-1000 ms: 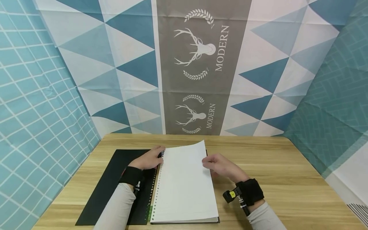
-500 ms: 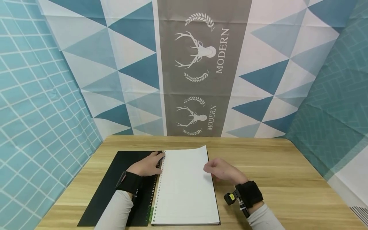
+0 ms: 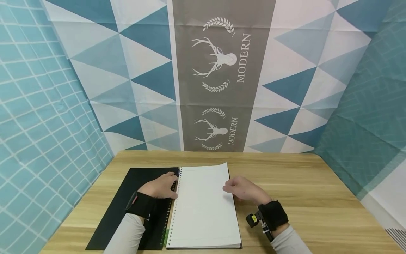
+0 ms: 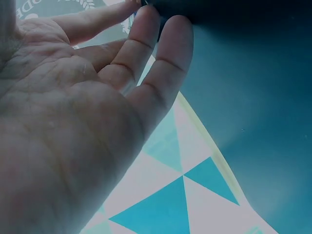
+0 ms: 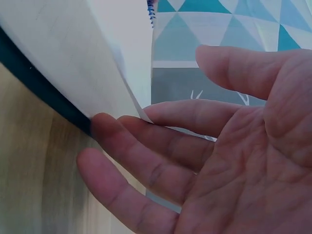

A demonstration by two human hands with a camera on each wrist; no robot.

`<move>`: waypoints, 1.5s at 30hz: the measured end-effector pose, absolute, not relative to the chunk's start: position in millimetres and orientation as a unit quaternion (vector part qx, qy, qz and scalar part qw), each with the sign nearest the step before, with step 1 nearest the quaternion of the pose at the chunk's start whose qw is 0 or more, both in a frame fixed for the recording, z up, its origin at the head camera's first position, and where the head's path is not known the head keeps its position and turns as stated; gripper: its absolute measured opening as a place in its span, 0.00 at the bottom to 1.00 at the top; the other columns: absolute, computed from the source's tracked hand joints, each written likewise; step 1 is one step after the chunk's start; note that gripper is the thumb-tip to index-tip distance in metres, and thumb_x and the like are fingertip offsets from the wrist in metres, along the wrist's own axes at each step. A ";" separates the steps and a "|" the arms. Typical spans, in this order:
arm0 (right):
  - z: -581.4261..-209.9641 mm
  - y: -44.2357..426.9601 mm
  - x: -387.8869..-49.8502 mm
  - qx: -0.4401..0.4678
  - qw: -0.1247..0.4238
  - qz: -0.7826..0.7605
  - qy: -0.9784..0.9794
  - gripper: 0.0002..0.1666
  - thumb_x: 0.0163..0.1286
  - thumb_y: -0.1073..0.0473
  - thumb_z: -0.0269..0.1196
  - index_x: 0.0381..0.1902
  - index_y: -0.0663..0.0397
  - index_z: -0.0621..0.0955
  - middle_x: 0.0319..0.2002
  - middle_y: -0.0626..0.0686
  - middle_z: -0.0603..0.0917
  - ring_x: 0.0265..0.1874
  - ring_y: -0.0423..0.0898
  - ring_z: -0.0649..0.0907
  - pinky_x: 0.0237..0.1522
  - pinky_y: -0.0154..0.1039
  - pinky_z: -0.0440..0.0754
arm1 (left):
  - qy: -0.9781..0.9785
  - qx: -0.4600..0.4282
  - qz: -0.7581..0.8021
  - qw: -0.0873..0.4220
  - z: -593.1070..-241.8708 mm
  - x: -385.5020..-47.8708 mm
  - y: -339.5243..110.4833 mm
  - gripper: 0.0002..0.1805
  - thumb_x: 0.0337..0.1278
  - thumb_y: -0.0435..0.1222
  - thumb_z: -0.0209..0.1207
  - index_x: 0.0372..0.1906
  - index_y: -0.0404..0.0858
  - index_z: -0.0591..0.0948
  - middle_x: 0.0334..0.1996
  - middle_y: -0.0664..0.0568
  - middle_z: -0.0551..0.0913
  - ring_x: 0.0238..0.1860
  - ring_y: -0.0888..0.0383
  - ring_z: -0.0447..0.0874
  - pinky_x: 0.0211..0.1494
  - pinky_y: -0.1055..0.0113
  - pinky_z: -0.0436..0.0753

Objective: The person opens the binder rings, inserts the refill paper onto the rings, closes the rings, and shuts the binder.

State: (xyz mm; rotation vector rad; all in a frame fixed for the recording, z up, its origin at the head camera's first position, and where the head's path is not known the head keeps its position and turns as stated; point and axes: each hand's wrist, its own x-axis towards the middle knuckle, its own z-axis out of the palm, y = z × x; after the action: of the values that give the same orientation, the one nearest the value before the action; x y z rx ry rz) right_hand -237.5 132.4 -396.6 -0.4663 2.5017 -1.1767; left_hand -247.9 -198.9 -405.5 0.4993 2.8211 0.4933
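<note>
A ring-bound notebook lies open on the table, its blank white page (image 3: pixel 204 211) on the right and its black cover (image 3: pixel 111 218) folded out to the left. Over the cover's inner edge rests my left hand (image 3: pixel 160 186), fingers spread beside the binding holes (image 3: pixel 171 225). The left wrist view shows those fingers (image 4: pixel 175 48) loosely extended against the dark cover. At the page's right edge is my right hand (image 3: pixel 244 188). Its fingers (image 5: pixel 141 156) touch the slightly lifted page corner in the right wrist view, while the thumb (image 5: pixel 234 68) stands apart.
The wooden table (image 3: pixel 295 190) extends right of the notebook. A patterned cloth backdrop (image 3: pixel 215 70) rises behind its back edge, with a blue tiled-print cloth (image 3: pixel 41 123) at the left and a teal one (image 3: pixel 368 123) at the right.
The page's raised top right corner has come down. My left hand has drawn back slightly left from the binding onto the cover. The right hand stays beside the page's right edge.
</note>
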 end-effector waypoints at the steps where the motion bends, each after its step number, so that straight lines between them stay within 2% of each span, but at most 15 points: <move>1: -396.9 132.1 -237.4 -0.162 0.168 -0.411 0.881 0.23 0.77 0.53 0.58 0.21 0.57 0.74 0.19 0.45 0.59 0.20 0.43 0.65 0.25 0.35 0.64 | 0.963 0.173 0.170 0.116 -406.0 -247.3 -198.9 0.32 0.61 0.40 0.69 0.67 0.32 0.75 0.75 0.32 0.64 0.76 0.35 0.62 0.71 0.41 0.70; 3: -397.3 131.8 -237.0 -0.153 0.167 -0.405 0.886 0.21 0.77 0.52 0.59 0.24 0.57 0.75 0.20 0.47 0.63 0.21 0.45 0.67 0.26 0.37 0.65 | 0.963 0.172 0.174 0.113 -406.6 -246.6 -198.8 0.28 0.62 0.40 0.68 0.64 0.33 0.77 0.74 0.32 0.65 0.74 0.35 0.64 0.70 0.41 0.72; 4: -397.3 131.5 -236.8 -0.150 0.161 -0.399 0.890 0.19 0.76 0.52 0.60 0.29 0.59 0.78 0.23 0.48 0.70 0.24 0.46 0.72 0.28 0.39 0.71 | 0.964 0.170 0.173 0.109 -406.8 -246.4 -198.4 0.27 0.62 0.40 0.68 0.62 0.33 0.78 0.73 0.33 0.66 0.73 0.36 0.66 0.69 0.42 0.73; 6: -397.2 130.9 -236.1 -0.147 0.152 -0.384 0.899 0.19 0.76 0.52 0.60 0.42 0.67 0.82 0.37 0.54 0.83 0.35 0.49 0.79 0.37 0.45 0.78 | 0.968 0.164 0.165 0.097 -408.1 -246.6 -196.8 0.22 0.62 0.41 0.68 0.56 0.34 0.81 0.70 0.34 0.70 0.67 0.39 0.71 0.65 0.45 0.76; 7: -397.2 130.5 -235.2 -0.149 0.146 -0.376 0.903 0.23 0.76 0.52 0.60 0.52 0.69 0.81 0.48 0.59 0.85 0.41 0.51 0.80 0.43 0.49 0.79 | 0.969 0.161 0.161 0.091 -409.0 -246.7 -195.9 0.19 0.62 0.41 0.68 0.52 0.35 0.82 0.67 0.36 0.72 0.63 0.42 0.74 0.61 0.47 0.78; 9: -396.4 129.5 -232.9 -0.163 0.134 -0.361 0.909 0.30 0.75 0.53 0.61 0.66 0.71 0.75 0.66 0.66 0.77 0.56 0.55 0.79 0.56 0.54 0.78 | 0.973 0.160 0.147 0.079 -411.3 -247.2 -193.5 0.13 0.61 0.42 0.69 0.43 0.38 0.82 0.60 0.39 0.76 0.53 0.48 0.75 0.52 0.53 0.78; 10: -395.4 129.0 -231.3 -0.172 0.129 -0.348 0.912 0.33 0.75 0.54 0.60 0.69 0.71 0.71 0.71 0.67 0.73 0.63 0.57 0.77 0.62 0.56 0.76 | 0.974 0.160 0.143 0.073 -412.2 -247.1 -192.0 0.11 0.60 0.42 0.69 0.39 0.39 0.82 0.56 0.40 0.76 0.50 0.49 0.74 0.49 0.55 0.77; 13: -390.8 124.5 -226.0 -0.210 0.121 -0.313 0.918 0.35 0.75 0.55 0.61 0.70 0.73 0.70 0.71 0.71 0.70 0.70 0.63 0.72 0.69 0.60 0.71 | 0.978 0.157 0.129 0.046 -413.1 -245.6 -188.4 0.11 0.62 0.41 0.68 0.30 0.41 0.79 0.53 0.40 0.76 0.47 0.49 0.73 0.43 0.57 0.74; 17: -383.1 110.2 -215.2 -0.268 0.112 -0.236 0.927 0.37 0.74 0.52 0.62 0.72 0.68 0.69 0.74 0.71 0.66 0.75 0.66 0.65 0.74 0.62 0.64 | 0.983 0.138 0.123 0.008 -411.3 -242.1 -185.0 0.13 0.66 0.39 0.64 0.26 0.40 0.77 0.53 0.35 0.74 0.43 0.46 0.73 0.40 0.55 0.72; 22: -380.2 87.8 -196.9 -0.326 0.173 -0.161 0.915 0.40 0.74 0.43 0.61 0.78 0.49 0.66 0.80 0.59 0.60 0.79 0.57 0.61 0.76 0.57 0.65 | 0.980 0.097 0.164 0.048 -410.3 -240.3 -184.9 0.12 0.67 0.39 0.63 0.30 0.39 0.77 0.40 0.41 0.74 0.28 0.52 0.71 0.33 0.58 0.69; 26: -379.9 75.4 -186.6 -0.345 0.201 -0.131 0.907 0.38 0.73 0.40 0.61 0.77 0.40 0.66 0.79 0.52 0.63 0.79 0.51 0.64 0.73 0.52 0.70 | 0.975 0.082 0.195 0.069 -412.3 -243.1 -186.5 0.10 0.67 0.40 0.63 0.36 0.39 0.76 0.28 0.47 0.74 0.26 0.54 0.71 0.32 0.61 0.68; 33: -385.8 63.8 -177.6 -0.418 0.212 -0.099 0.878 0.36 0.74 0.40 0.61 0.75 0.40 0.69 0.75 0.50 0.69 0.75 0.47 0.69 0.69 0.43 0.75 | 0.970 0.064 0.227 0.057 -420.6 -247.6 -189.7 0.13 0.72 0.40 0.59 0.30 0.41 0.74 0.21 0.52 0.67 0.21 0.55 0.63 0.28 0.61 0.63; 38: -386.0 60.0 -176.1 -0.456 0.236 -0.120 0.850 0.35 0.76 0.42 0.59 0.76 0.43 0.68 0.76 0.50 0.69 0.76 0.45 0.68 0.70 0.39 0.74 | 0.965 0.060 0.250 0.056 -420.0 -248.4 -188.5 0.12 0.65 0.40 0.64 0.29 0.40 0.77 0.22 0.51 0.71 0.22 0.55 0.68 0.29 0.63 0.65; 41: -388.4 58.5 -173.0 -0.457 0.213 -0.099 0.858 0.34 0.74 0.41 0.61 0.74 0.41 0.70 0.75 0.50 0.70 0.75 0.46 0.69 0.68 0.40 0.76 | 0.970 0.061 0.233 0.027 -419.8 -244.4 -181.3 0.13 0.62 0.37 0.66 0.23 0.42 0.77 0.18 0.52 0.70 0.20 0.56 0.67 0.26 0.64 0.64; 45: -390.6 56.5 -169.1 -0.469 0.194 -0.071 0.859 0.33 0.73 0.41 0.62 0.72 0.40 0.72 0.74 0.49 0.71 0.74 0.46 0.70 0.66 0.40 0.77 | 0.982 0.046 0.185 -0.017 -418.9 -236.7 -167.1 0.19 0.59 0.34 0.65 0.16 0.42 0.72 0.14 0.54 0.61 0.16 0.56 0.62 0.22 0.64 0.59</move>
State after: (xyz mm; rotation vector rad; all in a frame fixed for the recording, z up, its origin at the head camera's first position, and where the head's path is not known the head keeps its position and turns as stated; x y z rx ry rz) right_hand -169.1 56.5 -390.6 -1.3152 2.4076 -0.2003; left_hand -236.7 -167.1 -418.9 0.1474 3.1175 0.5867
